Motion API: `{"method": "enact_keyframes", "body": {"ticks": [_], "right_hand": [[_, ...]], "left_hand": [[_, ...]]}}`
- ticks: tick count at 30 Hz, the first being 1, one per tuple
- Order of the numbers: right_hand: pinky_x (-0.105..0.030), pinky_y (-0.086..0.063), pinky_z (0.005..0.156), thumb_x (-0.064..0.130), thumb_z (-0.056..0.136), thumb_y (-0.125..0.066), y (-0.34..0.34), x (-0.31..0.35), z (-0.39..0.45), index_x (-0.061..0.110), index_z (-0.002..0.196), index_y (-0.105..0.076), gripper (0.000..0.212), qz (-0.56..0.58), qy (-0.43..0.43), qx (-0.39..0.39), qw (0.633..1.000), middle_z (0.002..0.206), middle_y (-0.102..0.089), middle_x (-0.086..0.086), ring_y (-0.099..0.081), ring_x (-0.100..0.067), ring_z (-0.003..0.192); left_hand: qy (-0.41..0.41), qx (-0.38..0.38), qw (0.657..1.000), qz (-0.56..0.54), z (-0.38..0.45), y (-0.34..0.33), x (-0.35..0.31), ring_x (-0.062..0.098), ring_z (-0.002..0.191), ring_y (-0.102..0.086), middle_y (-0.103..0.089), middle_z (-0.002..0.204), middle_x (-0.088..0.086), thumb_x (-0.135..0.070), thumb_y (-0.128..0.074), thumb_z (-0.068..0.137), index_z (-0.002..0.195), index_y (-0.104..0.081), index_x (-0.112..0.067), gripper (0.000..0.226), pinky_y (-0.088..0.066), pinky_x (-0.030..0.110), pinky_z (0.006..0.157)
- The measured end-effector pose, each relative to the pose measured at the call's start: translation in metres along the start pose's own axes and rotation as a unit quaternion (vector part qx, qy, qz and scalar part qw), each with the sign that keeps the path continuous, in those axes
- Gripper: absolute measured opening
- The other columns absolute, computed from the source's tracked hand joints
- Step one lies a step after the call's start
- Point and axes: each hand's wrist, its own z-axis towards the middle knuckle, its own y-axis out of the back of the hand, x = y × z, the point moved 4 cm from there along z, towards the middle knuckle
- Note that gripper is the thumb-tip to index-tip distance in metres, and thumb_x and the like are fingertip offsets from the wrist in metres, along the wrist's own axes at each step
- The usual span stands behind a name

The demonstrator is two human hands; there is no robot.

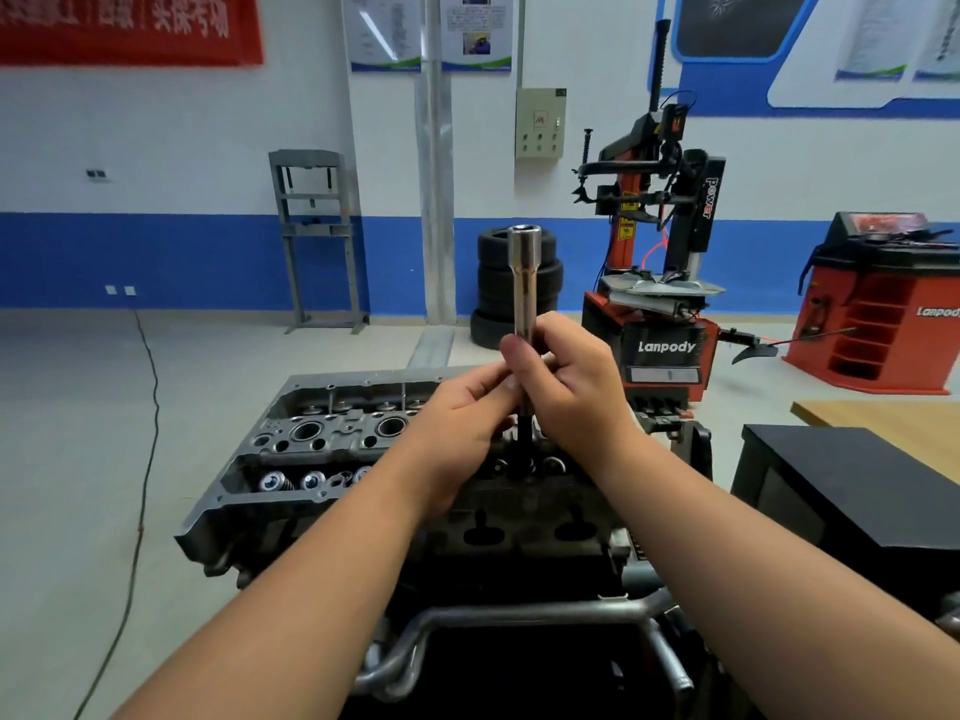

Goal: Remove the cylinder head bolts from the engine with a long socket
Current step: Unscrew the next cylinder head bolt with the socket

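A long chrome socket [524, 278] stands upright above the grey cylinder head [322, 433] of the engine. Its square drive end points up. Below my hands a dark shaft [525, 449] runs down from the socket into the head near its right end. My left hand [462, 413] pinches the lower part of the socket from the left with thumb and fingers. My right hand [576, 376] wraps round it from the right. Where the shaft meets the head is partly hidden by my hands.
The engine sits on a metal stand [519, 615]. A black case [852, 485] lies on a wooden table at the right. Behind stand a red tyre changer [660, 304], stacked tyres [493, 298], a red balancer [883, 314] and a grey press frame [317, 236]. A cable [148, 407] crosses the floor.
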Motion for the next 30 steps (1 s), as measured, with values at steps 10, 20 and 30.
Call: {"method": "enact_keyframes", "body": {"ticks": [10, 20, 30], "right_hand": [[-0.022, -0.047, 0.062, 0.038, 0.09, -0.065, 0.003, 0.002, -0.002, 0.018, 0.09, -0.06, 0.021, 0.036, -0.005, 0.014, 0.999, 0.076, -0.06, 0.008, -0.059, -0.011, 0.069], [-0.029, -0.053, 0.067, 0.034, 0.097, -0.051, 0.003, 0.012, -0.01, 0.013, 0.097, -0.07, 0.029, 0.007, -0.08, 0.028, 0.996, 0.08, -0.069, 0.0, -0.065, -0.012, 0.077], [-0.024, -0.056, 0.088, 0.036, 0.088, -0.067, 0.004, 0.03, -0.047, 0.029, 0.132, -0.053, 0.046, 0.112, -0.141, -0.054, 0.982, 0.111, -0.068, 0.02, -0.065, -0.001, 0.109]], "left_hand": [[-0.039, -0.033, 0.998, 0.022, 0.001, 0.001, 0.0, 0.008, 0.106, -0.073, -0.078, 0.111, -0.006, -0.044, -0.071, 0.084, 0.122, -0.068, -0.026, 0.042, -0.058, 0.021, 0.085], [-0.033, -0.015, 0.997, 0.063, -0.001, 0.001, 0.003, 0.005, 0.11, -0.07, -0.077, 0.116, -0.008, -0.036, -0.053, 0.107, 0.13, -0.068, -0.028, 0.028, -0.052, 0.031, 0.099], [-0.039, -0.049, 0.997, 0.037, 0.002, 0.006, 0.006, 0.024, 0.103, -0.075, -0.078, 0.106, 0.006, -0.038, -0.075, 0.087, 0.107, -0.073, -0.024, 0.025, -0.06, 0.045, 0.09]]}}
